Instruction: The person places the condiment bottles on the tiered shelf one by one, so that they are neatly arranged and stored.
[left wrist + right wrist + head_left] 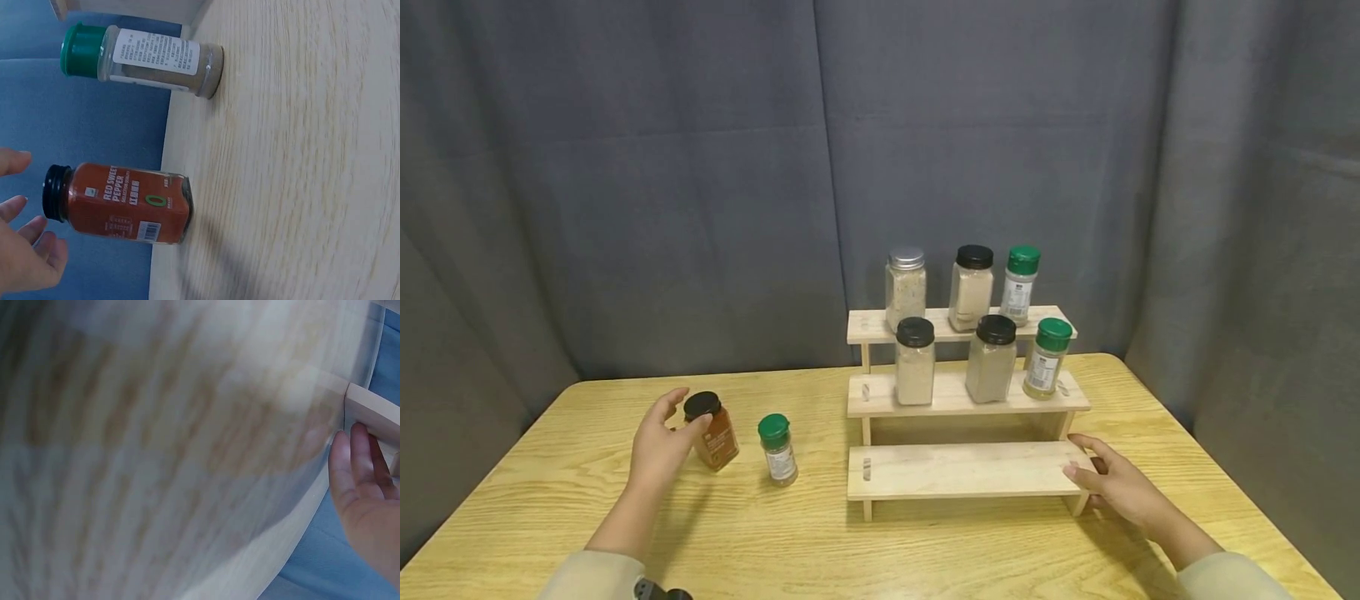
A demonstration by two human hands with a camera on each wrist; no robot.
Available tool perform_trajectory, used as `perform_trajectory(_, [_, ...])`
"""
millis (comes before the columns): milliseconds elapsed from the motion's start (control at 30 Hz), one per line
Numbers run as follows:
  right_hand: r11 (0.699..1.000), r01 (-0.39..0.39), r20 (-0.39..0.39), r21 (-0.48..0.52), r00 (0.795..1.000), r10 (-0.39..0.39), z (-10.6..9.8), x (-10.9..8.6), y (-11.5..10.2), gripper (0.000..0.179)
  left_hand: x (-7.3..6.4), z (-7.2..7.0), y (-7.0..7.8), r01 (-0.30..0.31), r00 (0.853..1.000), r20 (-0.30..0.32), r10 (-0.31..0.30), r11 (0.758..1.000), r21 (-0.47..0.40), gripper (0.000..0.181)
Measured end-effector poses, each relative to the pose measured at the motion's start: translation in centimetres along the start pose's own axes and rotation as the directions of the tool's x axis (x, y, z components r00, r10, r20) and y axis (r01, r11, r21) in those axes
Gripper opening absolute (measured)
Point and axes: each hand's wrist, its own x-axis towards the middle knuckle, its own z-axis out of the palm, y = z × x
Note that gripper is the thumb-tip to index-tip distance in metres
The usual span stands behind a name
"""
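Note:
A jar of red sweet pepper powder (719, 443) with a black lid stands upright on the left part of the table; its label faces the left wrist view. Around its lid, my left hand (658, 450) is spread, thumb and fingers apart; in the left wrist view the fingertips stand short of the lid. Right of that jar is a green-capped spice bottle (780, 458). At the wooden three-step rack (970, 471), my right hand (1116, 487) holds the right end of the lowest step, thumb on top and fingers at the side.
On the rack's top step stand a silver-lidded jar (906, 292), a black-lidded jar (972, 292) and a green-capped bottle (1018, 292). The middle step bears two black-lidded jars and another green-capped bottle (1045, 362). A grey curtain (700, 208) hangs behind the wooden table (760, 550).

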Motion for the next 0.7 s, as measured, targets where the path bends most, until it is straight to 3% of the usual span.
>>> perform_trajectory(367, [1.000, 0.008, -0.001, 0.007, 1.000, -0.007, -0.1, 0.0, 0.2, 0.063, 0.8, 0.3, -1.3, 0.032, 0.999, -0.001, -0.032, 0.999, -0.017, 0.072])
perform_trajectory(700, [0.999, -0.016, -0.009, -0.028, 1.000, 0.016, -0.1, -0.1, 0.0, 0.064, 1.1, 0.6, -1.6, 0.048, 0.998, 0.053, -0.045, 0.998, -0.050, 0.072])
